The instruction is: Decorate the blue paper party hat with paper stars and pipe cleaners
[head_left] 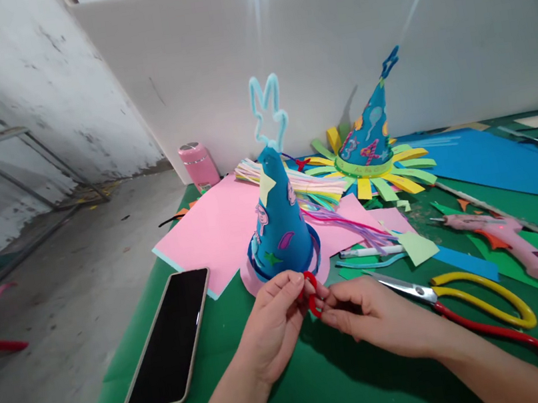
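Between my two hands is a red pipe cleaner (pixel 310 281), bent into small loops. My left hand (pixel 278 314) pinches its upper left part, and the fingers of my right hand (pixel 360 309) close on its lower right end. Just behind them stands a blue cone party hat (pixel 279 217) with stickers on its side and a pink brim. A light blue pipe cleaner shape (pixel 268 110) rises from its tip. Scissors (pixel 429 292) with one yellow and one red handle lie beside my right forearm.
A phone (pixel 168 341) lies at left. Behind are pink paper (pixel 217 229), a pink bottle (pixel 199 166), bundled pipe cleaners (pixel 317 184) and a second cone hat (pixel 368 136) with a yellow and green paper fringe. A pink glue gun (pixel 506 233) with a cord rests at right.
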Demonstrator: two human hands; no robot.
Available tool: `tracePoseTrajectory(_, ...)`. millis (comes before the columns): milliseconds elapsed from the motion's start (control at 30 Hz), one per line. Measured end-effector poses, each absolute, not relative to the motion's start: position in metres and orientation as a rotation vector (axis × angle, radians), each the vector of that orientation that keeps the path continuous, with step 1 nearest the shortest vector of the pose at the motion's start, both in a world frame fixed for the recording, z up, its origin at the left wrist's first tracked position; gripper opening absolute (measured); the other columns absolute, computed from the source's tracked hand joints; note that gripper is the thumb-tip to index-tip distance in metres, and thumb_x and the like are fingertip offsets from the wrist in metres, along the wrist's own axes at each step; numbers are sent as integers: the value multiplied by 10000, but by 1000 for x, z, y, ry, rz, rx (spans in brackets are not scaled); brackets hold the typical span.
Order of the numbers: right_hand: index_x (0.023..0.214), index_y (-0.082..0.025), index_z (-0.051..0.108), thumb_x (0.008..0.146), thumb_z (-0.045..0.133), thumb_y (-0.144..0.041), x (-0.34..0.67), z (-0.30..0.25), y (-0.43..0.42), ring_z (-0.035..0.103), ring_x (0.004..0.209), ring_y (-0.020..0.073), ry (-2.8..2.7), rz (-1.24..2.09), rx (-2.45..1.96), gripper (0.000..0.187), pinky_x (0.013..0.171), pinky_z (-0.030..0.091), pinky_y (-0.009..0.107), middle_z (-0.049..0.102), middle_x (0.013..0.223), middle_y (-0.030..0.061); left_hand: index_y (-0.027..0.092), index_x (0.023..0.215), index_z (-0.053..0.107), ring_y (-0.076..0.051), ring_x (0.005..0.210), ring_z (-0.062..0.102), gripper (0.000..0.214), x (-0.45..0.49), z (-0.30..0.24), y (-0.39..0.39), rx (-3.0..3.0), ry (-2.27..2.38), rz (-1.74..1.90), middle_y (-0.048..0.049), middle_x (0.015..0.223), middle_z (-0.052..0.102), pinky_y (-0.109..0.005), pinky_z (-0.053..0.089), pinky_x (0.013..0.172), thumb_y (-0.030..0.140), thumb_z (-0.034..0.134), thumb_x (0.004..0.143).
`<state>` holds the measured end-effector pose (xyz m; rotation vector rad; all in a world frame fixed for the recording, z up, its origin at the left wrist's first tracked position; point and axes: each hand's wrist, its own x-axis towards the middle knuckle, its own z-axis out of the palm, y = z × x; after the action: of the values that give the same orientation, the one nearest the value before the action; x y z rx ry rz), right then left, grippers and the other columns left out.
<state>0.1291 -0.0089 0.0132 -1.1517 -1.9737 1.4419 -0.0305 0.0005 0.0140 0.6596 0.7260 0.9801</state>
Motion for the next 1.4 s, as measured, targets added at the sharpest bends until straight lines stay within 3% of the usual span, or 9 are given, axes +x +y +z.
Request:
tracePoseTrajectory(167, 643, -163, 519, 827, 461, -286, 127, 18, -11, 347, 529, 79, -2068, 1317, -1143, 228, 478, 258, 198, 429, 582, -36, 132, 590, 547, -106, 582, 485, 176, -32, 16, 0, 673, 737, 980, -24, 649, 570, -231, 371, 582, 220, 573, 741)
tracePoseTrajectory(433, 744, -173, 607, 807, 505, -320, 136, 34, -10, 475, 548, 87, -2230, 1243, -1175, 190, 484, 313, 183, 579, 641, -23, 131, 580, 539, -103, 548, 486, 177, -33, 17, -1, 639, 694, 926, -6, 581, 540, -222, 357, 539, 228, 616, 706)
tracePoseTrajectory(700, 788, -201, 638, 810, 518, -309, 141, 45, -8, 543, 655, 125, -2398, 804, -1071, 163, 575, 345, 214, 632, 746, 17, 116, 561, 555, -87, 490, 471, 217, -32, 16, -4, 681, 688, 837, -25, 539, 562, -209, 335, 511, 268, 624, 701)
tracePoseTrajectory(867, 775, -183, 583, 773, 569, -323, 140, 42, -10, 519, 627, 114, -2139, 1077, -1175, 141, 550, 364, 205, 603, 718, 3, 113, 562, 561, -80, 468, 472, 210, -30, 13, -5, 650, 677, 830, -22, 529, 564, -206, 336, 502, 260, 628, 697)
tracePoseTrajectory(1033, 791, -158, 563, 815, 505, -288, 135, 44, -11, 544, 638, 112, -1854, 1377, -1124, 144, 555, 403, 203, 620, 731, 16, 118, 569, 557, -90, 488, 499, 176, -30, 15, -6, 604, 656, 841, -16, 535, 563, -201, 347, 484, 213, 623, 701)
tracePoseTrajectory(1233, 768, -154, 528, 830, 467, -231, 123, 42, -13, 574, 668, 116, -1719, 1425, -1042, 116, 616, 443, 225, 603, 717, 13, 114, 563, 547, -90, 492, 508, 190, -31, 19, -7, 617, 620, 848, -21, 528, 564, -192, 360, 482, 217, 607, 712)
tracePoseTrajectory(1400, 732, -158, 496, 823, 461, -220, 125, 52, -17, 490, 553, 81, -1792, 1124, -1182, 115, 490, 375, 180, 544, 653, -11, 147, 699, 571, -126, 581, 542, 280, -31, 20, -8, 610, 558, 914, -18, 662, 592, -252, 424, 556, 412, 510, 764)
